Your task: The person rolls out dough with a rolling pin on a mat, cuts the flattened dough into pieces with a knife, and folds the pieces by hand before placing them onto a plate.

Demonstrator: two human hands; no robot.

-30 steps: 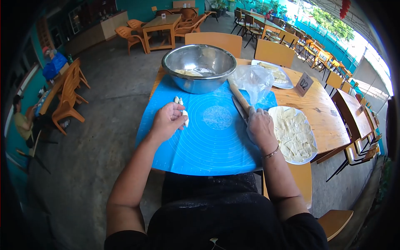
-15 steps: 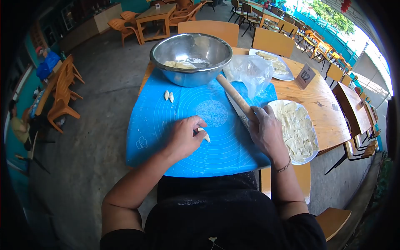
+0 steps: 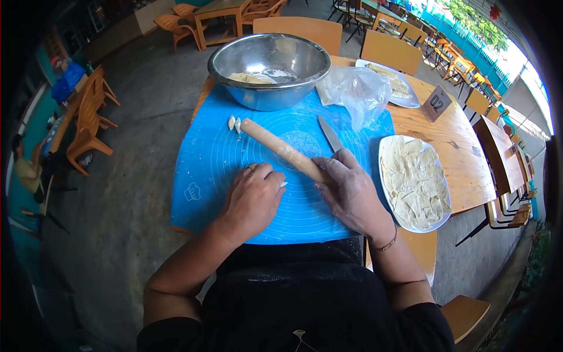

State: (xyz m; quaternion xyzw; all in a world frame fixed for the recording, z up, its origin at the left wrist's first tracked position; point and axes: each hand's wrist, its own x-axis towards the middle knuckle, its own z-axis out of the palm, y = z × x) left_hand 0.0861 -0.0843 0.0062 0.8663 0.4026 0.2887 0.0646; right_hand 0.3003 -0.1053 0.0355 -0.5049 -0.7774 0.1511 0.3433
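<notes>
My right hand [image 3: 349, 190] grips the near end of a wooden rolling pin [image 3: 281, 149], which slants up and left over the blue mat [image 3: 199, 167]. My left hand [image 3: 253, 196] is on the mat with its fingers curled over a small dough piece [image 3: 284, 184]; only the tip of the dough shows. Two small dough pieces [image 3: 234, 124] lie beside the pin's far end. A knife [image 3: 329, 134] rests on the mat beyond my right hand.
At the mat's far edge is a steel bowl [image 3: 270, 94] with dough inside, beside a plastic bag [image 3: 366, 97]. A plate of flat dough sheets [image 3: 413, 182] is at right. Behind are another plate [image 3: 410, 101] and a number sign [image 3: 437, 103].
My right hand has lifted the rolling pin from beside the knife and brought it left over the mat. My left hand has closed further over the dough piece.
</notes>
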